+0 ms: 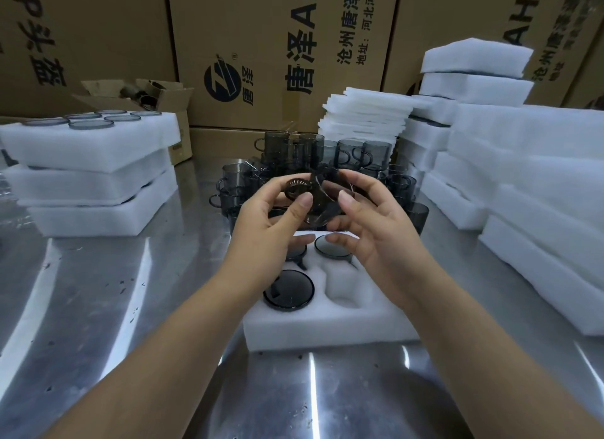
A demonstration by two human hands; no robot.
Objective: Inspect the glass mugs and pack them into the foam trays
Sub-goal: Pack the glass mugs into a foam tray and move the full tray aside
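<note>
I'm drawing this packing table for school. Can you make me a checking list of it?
Surface: shiny steel table, dark flecks.
Job's things: white foam tray, three packed mugs, near-right pocket empty; smoky dark glass mug held above it; loose mugs clustered behind.
Clutter: small open cardboard box.
Grips: left hand and right hand hold the mug.
Cables: nothing seen.
Surroundings: filled foam trays stacked left, foam stacks right, printed cartons behind.

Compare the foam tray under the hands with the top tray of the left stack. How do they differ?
The front tray lies alone on the metal table; the top left tray rests on two other trays. The front tray has an empty pocket; the top left tray shows mug rims in all visible pockets. Both are white foam and hold dark glass mugs.
</note>
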